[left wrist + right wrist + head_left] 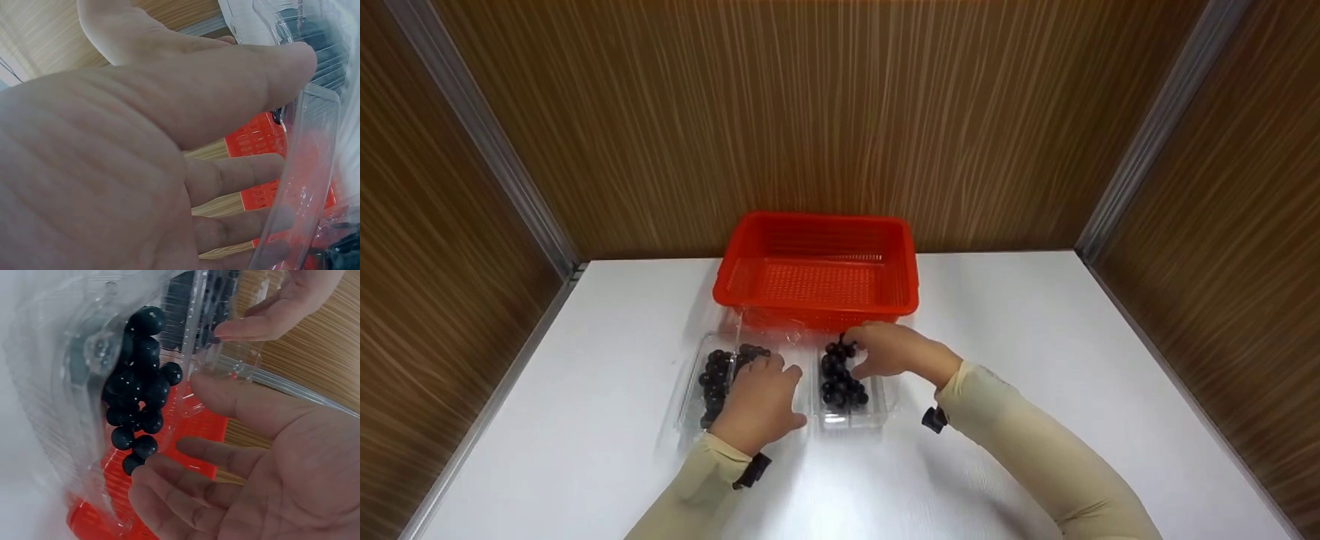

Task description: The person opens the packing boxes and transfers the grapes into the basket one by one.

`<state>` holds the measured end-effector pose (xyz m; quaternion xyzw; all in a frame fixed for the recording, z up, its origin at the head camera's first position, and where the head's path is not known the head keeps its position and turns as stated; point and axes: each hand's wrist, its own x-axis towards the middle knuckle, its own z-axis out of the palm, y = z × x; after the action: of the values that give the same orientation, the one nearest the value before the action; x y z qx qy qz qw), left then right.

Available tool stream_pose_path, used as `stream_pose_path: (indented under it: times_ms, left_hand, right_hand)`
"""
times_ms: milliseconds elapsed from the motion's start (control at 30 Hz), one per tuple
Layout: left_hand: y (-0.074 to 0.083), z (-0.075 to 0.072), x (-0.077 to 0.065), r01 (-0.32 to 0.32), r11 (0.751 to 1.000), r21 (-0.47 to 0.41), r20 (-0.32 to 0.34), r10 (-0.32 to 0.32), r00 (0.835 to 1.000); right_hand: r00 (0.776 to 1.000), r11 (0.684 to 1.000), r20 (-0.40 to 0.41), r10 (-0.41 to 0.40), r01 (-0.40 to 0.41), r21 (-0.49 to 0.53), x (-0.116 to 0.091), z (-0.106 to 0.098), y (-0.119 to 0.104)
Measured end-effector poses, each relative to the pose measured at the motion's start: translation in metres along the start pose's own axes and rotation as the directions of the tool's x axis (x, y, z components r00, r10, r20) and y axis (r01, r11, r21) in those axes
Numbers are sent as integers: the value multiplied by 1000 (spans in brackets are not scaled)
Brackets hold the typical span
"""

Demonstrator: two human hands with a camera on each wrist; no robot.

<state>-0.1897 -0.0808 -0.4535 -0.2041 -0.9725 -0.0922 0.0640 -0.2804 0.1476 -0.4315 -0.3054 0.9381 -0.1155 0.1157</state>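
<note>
A bunch of dark grapes [840, 379] lies in a clear plastic container [851, 421] on the right. My right hand [889, 351] reaches over its far end. In the right wrist view the fingers are loosely bent, with fingertips by the lowest grapes [134, 464] and the thumb apart. More dark grapes [715, 382] lie in a clear container [690, 409] at left, partly covered by my left hand [759, 401]. In the left wrist view that hand's fingers extend behind a clear plastic edge [309, 163], its thumb outstretched near the plastic; contact is unclear.
A red plastic basket [814, 300] stands right behind the containers, with no contents visible. Clear lid plastic [780, 322] rises against its front. The white table [997, 315] is bounded by wood-grain panels [825, 112] at the back and sides.
</note>
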Motion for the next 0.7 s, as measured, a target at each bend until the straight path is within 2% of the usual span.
stream_pose_path:
  times_ms: [200,433,567,700]
  left_hand:
    - [0,2,-2,-18,1000,5,-11,18,1000]
    - [2,1,0,-28,999,32,-7,28,1000]
    - [3,1,0,-26,999,38,5,26,1000]
    - [2,2,-1,-37,999,39,7,36,999]
  right_hand:
    - [998,997,60,-27,31,-65,10,7,-2]
    - [996,992,0,-94,93,-89,11,18,-4]
    - [998,992,27,-59,61,-110,10,25,-4]
    - [1000,993,14,-9,11,-116,12,31,-7]
